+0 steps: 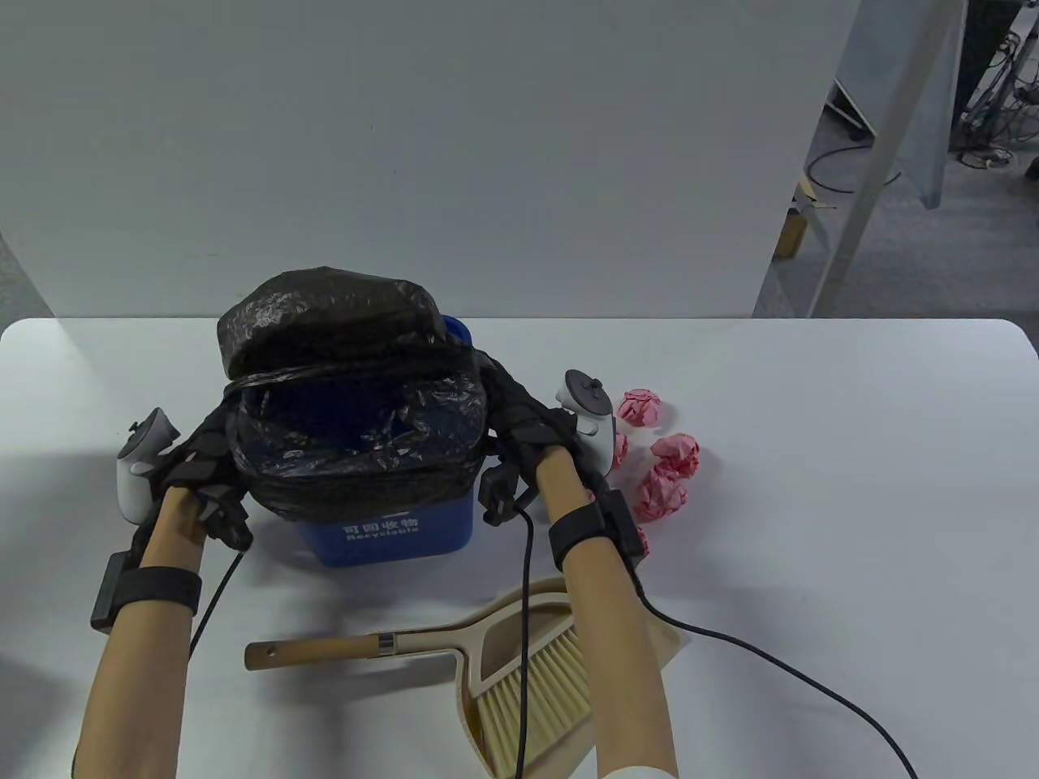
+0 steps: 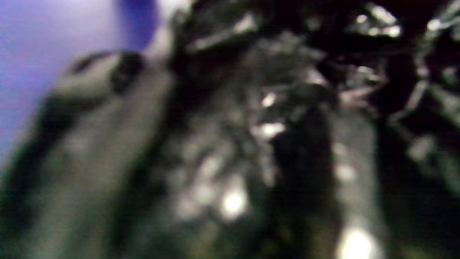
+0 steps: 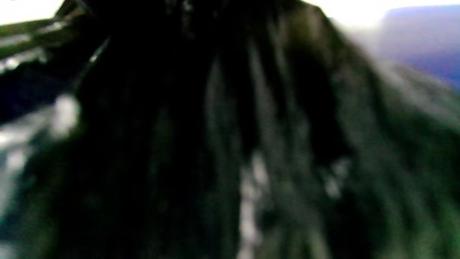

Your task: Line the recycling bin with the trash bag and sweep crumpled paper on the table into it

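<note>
A blue recycling bin [image 1: 381, 531] stands mid-table with a black trash bag [image 1: 349, 438] pulled over its rim; spare bag puffs up behind [image 1: 325, 312]. My left hand [image 1: 207, 450] grips the bag at the bin's left side. Along the right rim, my right hand [image 1: 519, 418] holds the bag's edge. Several pink crumpled paper balls [image 1: 670, 471] lie just right of the right hand. Both wrist views are blurred and filled with black plastic, the trash bag [image 2: 287, 90] [image 3: 215, 144], with a bit of blue bin [image 2: 138, 18] [image 3: 424, 43] at a corner.
A beige dustpan [image 1: 641, 641] with a brush [image 1: 536, 690] lying in it sits at the table's near edge, its wooden handle [image 1: 316, 652] pointing left. Glove cables trail across the table. A white wall panel stands behind the table.
</note>
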Available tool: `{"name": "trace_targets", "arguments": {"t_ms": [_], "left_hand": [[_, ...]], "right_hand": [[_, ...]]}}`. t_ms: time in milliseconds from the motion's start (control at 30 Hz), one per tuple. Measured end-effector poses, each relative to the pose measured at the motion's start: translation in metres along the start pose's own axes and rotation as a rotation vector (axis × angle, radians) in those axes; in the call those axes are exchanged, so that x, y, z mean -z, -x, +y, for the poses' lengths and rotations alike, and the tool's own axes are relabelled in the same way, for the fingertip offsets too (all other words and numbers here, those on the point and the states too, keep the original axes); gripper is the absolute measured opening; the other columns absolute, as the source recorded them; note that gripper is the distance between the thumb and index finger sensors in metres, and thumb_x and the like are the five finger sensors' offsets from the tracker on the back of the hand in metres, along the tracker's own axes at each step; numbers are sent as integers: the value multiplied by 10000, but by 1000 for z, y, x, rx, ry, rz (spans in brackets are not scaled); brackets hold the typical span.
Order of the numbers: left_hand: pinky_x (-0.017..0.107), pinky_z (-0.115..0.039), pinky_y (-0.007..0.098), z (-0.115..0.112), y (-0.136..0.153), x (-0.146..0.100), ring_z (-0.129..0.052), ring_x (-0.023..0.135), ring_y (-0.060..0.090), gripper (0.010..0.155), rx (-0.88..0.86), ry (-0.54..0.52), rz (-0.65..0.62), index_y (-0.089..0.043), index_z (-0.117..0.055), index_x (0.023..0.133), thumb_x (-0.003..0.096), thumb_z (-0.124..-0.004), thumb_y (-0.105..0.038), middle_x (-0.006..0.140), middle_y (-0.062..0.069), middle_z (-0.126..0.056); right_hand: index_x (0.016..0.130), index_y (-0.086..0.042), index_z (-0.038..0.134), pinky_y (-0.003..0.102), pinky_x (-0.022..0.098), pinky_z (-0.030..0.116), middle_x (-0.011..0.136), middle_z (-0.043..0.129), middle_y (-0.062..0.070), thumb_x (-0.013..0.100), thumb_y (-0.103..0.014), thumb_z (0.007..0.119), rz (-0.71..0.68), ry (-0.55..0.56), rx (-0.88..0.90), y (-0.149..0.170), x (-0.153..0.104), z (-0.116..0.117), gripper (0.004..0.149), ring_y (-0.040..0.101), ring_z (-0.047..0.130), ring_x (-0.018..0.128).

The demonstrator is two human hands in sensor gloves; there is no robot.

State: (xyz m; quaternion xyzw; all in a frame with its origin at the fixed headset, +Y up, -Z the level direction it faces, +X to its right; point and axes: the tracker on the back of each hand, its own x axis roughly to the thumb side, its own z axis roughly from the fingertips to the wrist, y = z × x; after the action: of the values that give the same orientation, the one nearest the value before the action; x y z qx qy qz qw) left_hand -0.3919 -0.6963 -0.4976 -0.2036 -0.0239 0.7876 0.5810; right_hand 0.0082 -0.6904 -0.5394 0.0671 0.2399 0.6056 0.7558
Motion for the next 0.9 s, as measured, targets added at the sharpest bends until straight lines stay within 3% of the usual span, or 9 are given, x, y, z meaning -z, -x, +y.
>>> {"name": "trace_targets", "arguments": {"t_ms": [233,500,900], "left_hand": [[792,-367,735,1,-3,5,-207,1238,385,692,-12,19,64,-375,-384,1219,621,-580,-663,1344,-35,-306],[767,-498,726,2,-6,5,-316,1220,432,745,50,-34,150,-316,-454,1215,599,-582,-715,1326,16,-400],[752,-587,673,6,-4,10,-413,1201,423,693,46,-102,231,-302,-553,1174,616,-570,-712,1294,32,-491]], "right_hand": [[1153,-318,424,750,702,299,1283,340,81,641,-545,514,50,16,38,5,4,-2,567,529,268,1087],[1155,-243,431,750,696,319,1264,406,74,630,-573,499,95,53,-35,3,4,-4,624,506,347,1089],[1126,-191,539,778,668,378,1226,532,125,613,-611,518,98,83,-53,1,7,-11,664,545,452,1056]]}}
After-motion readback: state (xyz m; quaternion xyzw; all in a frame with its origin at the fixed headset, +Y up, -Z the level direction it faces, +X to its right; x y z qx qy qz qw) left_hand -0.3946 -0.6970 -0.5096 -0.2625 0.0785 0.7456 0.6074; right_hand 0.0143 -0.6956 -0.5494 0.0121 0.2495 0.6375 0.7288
